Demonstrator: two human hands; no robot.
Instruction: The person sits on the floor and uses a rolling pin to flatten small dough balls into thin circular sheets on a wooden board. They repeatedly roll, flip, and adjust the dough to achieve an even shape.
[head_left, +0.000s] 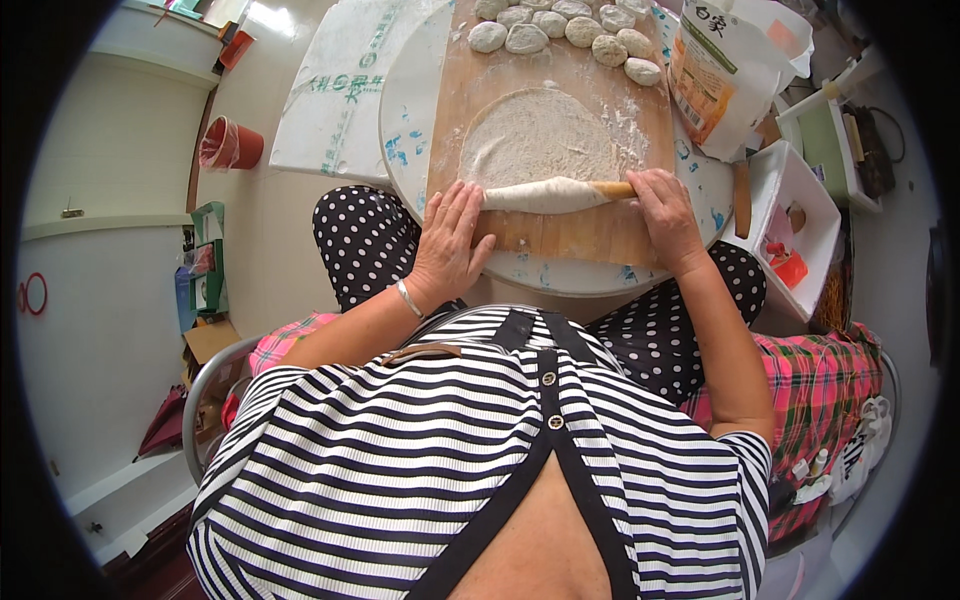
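Observation:
A wooden rolling pin (613, 190) lies crosswise near the front of the floured wooden board (555, 240). The near edge of a thin round sheet of dough (536, 135) is wrapped around the pin, while the rest lies flat behind it. My left hand (452, 240) rests with its fingers on the pin's left end, which they hide. At the other end, my right hand (666, 217) has its fingers over the bare wood of the handle. Several floured dough pieces (527, 39) sit at the back of the board. Loose flour is scattered right of the sheet.
The board rests on a round white table (409, 142). A flour bag (720, 75) stands at its right, above a white foam box (806, 247) holding red items. A white foam lid or box (322, 112) is at the left, with a red bin (236, 144) on the floor beyond.

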